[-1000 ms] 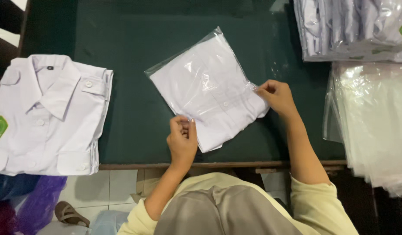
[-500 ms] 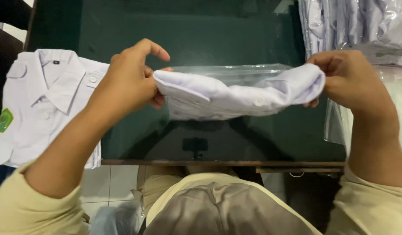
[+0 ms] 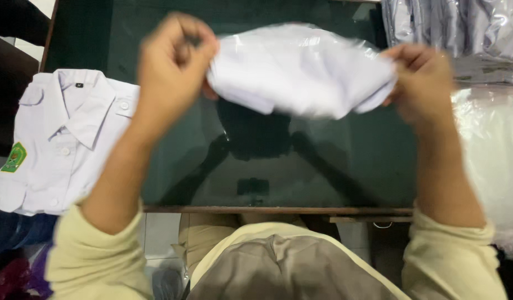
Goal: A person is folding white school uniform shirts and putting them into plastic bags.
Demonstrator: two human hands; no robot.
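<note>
Left hand (image 3: 170, 69), right hand (image 3: 423, 83) both grip one bagged shirt (image 3: 301, 69); one loose shirt (image 3: 65, 139) left.

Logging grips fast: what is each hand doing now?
Left hand: closed on one end of the bagged white garment.
Right hand: closed on its other end.

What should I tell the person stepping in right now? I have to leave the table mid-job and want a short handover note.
Left hand: closed on the left end of the bagged white garment, lifted above the table.
Right hand: closed on the bag's right end.
The garment sits inside a clear plastic bag, held in the air over the dark green table, touching nothing else.
Done: garment is in the bag. Whether the bag's opening is closed cannot be told; the picture is blurred.
Left: a folded white shirt lies unbagged at the table's left edge. Packed shirts are stacked at the far right; clear bags lie below them.
</note>
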